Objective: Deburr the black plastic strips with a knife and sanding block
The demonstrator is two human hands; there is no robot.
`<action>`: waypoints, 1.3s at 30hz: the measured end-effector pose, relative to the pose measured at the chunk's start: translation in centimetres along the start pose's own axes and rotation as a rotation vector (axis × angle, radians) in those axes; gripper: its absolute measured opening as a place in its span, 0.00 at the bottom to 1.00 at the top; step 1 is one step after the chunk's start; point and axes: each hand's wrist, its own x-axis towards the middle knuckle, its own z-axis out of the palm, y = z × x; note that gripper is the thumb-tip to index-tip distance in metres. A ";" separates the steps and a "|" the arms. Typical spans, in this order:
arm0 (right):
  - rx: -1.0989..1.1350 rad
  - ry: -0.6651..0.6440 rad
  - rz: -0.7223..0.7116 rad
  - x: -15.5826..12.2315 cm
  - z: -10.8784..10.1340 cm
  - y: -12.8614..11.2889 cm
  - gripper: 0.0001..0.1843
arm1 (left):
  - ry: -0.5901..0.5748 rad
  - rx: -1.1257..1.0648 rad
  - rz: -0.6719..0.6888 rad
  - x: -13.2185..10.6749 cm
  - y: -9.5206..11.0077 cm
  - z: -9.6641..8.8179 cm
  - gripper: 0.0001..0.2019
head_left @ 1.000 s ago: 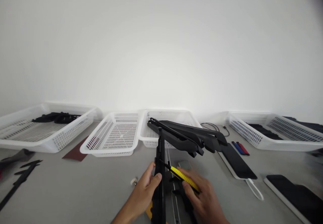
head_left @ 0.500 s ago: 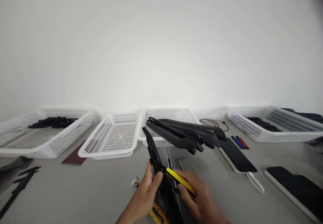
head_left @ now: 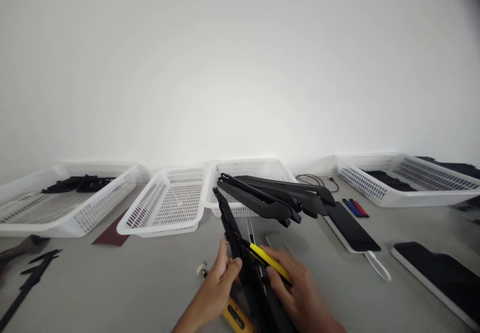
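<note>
My left hand [head_left: 219,283] is closed on a long black plastic part [head_left: 240,268] that slants upward from the bottom edge, thumb on its face. In my right hand [head_left: 292,283] is a yellow-and-black utility knife [head_left: 270,261], its front end pointing up and left against the part near my left thumb. The tip of the knife is too dark against the part to make out. Several similar black plastic parts [head_left: 270,198] lie just beyond, resting over a white basket [head_left: 247,165]. A yellow-orange tool [head_left: 238,315] lies beneath my left hand, partly hidden.
White baskets stand along the wall: one at left [head_left: 75,228], one in the middle [head_left: 161,230], one at right [head_left: 420,200]. Dark red sandpaper [head_left: 112,233], black calipers [head_left: 35,275], a power bank with a white cable [head_left: 350,228] and blue and red pieces [head_left: 354,208] lie on the grey table.
The knife's front end has shifted slightly right and down along the black part. My left hand keeps its hold in nearly the same place.
</note>
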 end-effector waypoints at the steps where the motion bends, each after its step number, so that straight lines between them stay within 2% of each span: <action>1: 0.005 -0.017 -0.005 0.0 -0.1 0.0 0.20 | 0.016 0.016 -0.030 0.1 0.0 0.0 0.48; 3: 0.006 -0.039 0.003 0.0 -0.2 0.1 0.20 | 0.039 0.020 -0.074 0.1 0.2 0.1 0.50; 5: -0.015 -0.002 0.047 -0.1 -0.2 0.4 0.19 | 0.012 -0.068 -0.083 0.1 0.7 0.4 0.51; 8: -0.045 0.062 0.104 -0.2 -0.4 1.0 0.18 | -0.128 -0.260 -0.103 -0.1 1.9 1.0 0.50; 10: -0.038 0.037 0.116 -0.2 -0.7 1.2 0.18 | -0.180 -0.298 -0.100 -0.3 2.6 1.3 0.47; 13: -0.026 -0.049 0.123 0.0 -1.5 1.2 0.20 | -0.067 -0.270 -0.081 -0.4 3.1 1.2 0.44; 16: -0.039 -0.121 0.143 0.1 -2.4 1.2 0.20 | 0.058 -0.231 -0.100 -0.3 2.7 0.9 0.44; 19: -0.037 -0.164 0.156 0.3 -3.1 1.4 0.20 | 0.104 -0.187 -0.132 -0.2 2.2 0.7 0.42; 26: 0.009 -0.151 0.135 0.8 -3.3 1.1 0.19 | 0.087 -0.183 -0.167 -0.3 2.4 0.8 0.47; 30: 0.009 -0.083 0.162 0.8 -3.4 0.9 0.19 | 0.041 -0.187 -0.171 -0.6 2.7 1.0 0.49; 35: 0.028 -0.151 0.180 0.7 -3.4 0.9 0.18 | -0.004 -0.185 -0.179 -0.6 2.7 1.2 0.52; 39: 0.006 -0.029 0.207 1.2 -3.6 1.1 0.20 | -0.007 -0.201 -0.186 -0.5 2.3 1.1 0.53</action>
